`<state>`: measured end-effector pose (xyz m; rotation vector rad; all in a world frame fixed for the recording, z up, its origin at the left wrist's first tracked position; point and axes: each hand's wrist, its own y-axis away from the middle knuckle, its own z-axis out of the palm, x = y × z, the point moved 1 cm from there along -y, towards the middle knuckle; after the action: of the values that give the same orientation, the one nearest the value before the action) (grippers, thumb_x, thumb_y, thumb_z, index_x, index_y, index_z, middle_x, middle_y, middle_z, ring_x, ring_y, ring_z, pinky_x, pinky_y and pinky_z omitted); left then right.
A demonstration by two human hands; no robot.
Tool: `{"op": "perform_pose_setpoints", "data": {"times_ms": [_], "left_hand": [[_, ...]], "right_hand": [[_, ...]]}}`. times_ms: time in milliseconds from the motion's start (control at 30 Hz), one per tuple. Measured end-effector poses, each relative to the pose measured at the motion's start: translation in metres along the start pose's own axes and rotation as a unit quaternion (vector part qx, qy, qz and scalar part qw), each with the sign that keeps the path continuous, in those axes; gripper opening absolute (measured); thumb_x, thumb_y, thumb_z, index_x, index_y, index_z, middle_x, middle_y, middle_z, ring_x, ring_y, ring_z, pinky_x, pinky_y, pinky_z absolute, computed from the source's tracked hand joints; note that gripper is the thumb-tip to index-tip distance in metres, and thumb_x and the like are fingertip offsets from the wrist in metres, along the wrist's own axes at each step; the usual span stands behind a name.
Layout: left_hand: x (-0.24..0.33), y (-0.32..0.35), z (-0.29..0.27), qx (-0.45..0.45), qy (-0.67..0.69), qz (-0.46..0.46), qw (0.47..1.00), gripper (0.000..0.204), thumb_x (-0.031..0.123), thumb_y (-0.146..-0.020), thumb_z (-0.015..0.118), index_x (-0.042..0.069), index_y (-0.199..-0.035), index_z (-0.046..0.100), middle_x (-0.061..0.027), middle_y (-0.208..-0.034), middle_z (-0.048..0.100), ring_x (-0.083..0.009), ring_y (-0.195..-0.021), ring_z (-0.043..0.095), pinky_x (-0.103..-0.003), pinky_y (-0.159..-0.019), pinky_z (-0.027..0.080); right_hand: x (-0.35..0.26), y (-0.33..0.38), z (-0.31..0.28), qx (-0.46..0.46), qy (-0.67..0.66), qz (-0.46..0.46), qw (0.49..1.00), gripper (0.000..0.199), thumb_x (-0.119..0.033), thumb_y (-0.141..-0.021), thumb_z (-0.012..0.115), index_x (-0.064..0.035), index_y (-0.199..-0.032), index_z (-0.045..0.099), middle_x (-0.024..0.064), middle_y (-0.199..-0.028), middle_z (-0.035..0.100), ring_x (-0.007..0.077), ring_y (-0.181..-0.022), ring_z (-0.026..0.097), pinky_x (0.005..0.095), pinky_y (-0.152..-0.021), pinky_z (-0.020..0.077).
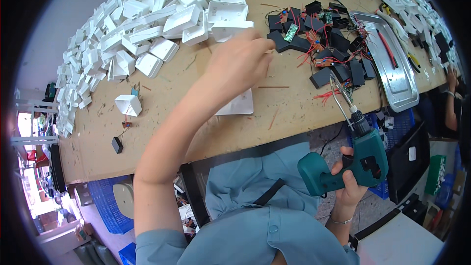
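Observation:
My left hand (240,61) is over the table with its fingers curled together, close to the near edge of the white plastic case pile. Whatever its fingers may hold is hidden. Under my left wrist lies another white plastic case (241,105), partly covered by the forearm. My right hand (351,184) grips the handle of a green soldering gun (370,154) off the table's front edge. The gun's metal tip and feed tube point up toward a heap of black battery boxes (341,44) with red wires and small circuit boards (291,33).
A large heap of white cases (162,17) covers the far left. One white case (128,105), a wired small board (127,124) and a black block (117,145) lie nearer. At right, a metal tray (405,88) holds a red pen-like tool (387,49). Another person's arm (451,100) shows far right.

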<state>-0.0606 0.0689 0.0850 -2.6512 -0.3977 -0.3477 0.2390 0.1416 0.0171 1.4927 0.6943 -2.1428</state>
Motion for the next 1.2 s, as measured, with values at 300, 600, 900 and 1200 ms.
{"op": "perform_pose_setpoints", "data": {"times_ms": [300, 600, 900, 1200], "left_hand": [[-0.010, -0.050, 0.052, -0.180, -0.120, -0.062, 0.974, 0.041, 0.029, -0.076, 0.064, 0.003, -0.106, 0.050, -0.0187, -0.101, 0.051, -0.0355, -0.088, 0.057, -0.041, -0.070, 0.048], [-0.002, -0.058, 0.045, -0.193, -0.137, -0.094, 0.967, 0.042, 0.040, -0.075, 0.059, 0.002, -0.092, 0.056, -0.0199, -0.087, 0.060, -0.0347, -0.085, 0.059, -0.043, -0.071, 0.048], [-0.011, -0.087, -0.036, 0.037, 0.077, -0.095, 0.992, 0.042, 0.032, -0.073, 0.066, -0.001, -0.098, 0.059, -0.0147, -0.083, 0.062, -0.0214, -0.078, 0.061, -0.030, -0.069, 0.046], [0.017, -0.088, -0.054, 0.039, 0.319, -0.117, 0.940, 0.035, 0.011, -0.082, 0.062, 0.002, -0.111, 0.045, -0.0058, -0.083, 0.059, -0.0093, -0.078, 0.055, -0.021, -0.064, 0.046]], "right_hand": [[0.002, -0.005, -0.019, 0.050, -0.001, 0.005, 0.999, 0.056, -0.013, -0.078, 0.063, 0.0032, -0.124, 0.036, 0.0216, -0.108, 0.053, 0.0156, -0.066, 0.057, 0.0240, -0.056, 0.0484], [0.001, -0.015, -0.014, 0.023, -0.010, -0.004, 1.000, 0.053, -0.013, -0.078, 0.062, 0.0042, -0.122, 0.038, 0.0214, -0.107, 0.053, 0.0160, -0.066, 0.057, 0.0239, -0.055, 0.0474], [-0.001, -0.016, -0.011, 0.036, -0.021, 0.015, 0.999, 0.055, -0.012, -0.076, 0.064, 0.0049, -0.122, 0.038, 0.0204, -0.106, 0.054, 0.0154, -0.067, 0.057, 0.0233, -0.056, 0.0475], [-0.001, -0.017, -0.011, 0.027, -0.024, 0.001, 0.999, 0.054, -0.010, -0.077, 0.063, 0.0045, -0.122, 0.038, 0.0212, -0.107, 0.053, 0.0155, -0.066, 0.057, 0.0233, -0.055, 0.0483]]}}
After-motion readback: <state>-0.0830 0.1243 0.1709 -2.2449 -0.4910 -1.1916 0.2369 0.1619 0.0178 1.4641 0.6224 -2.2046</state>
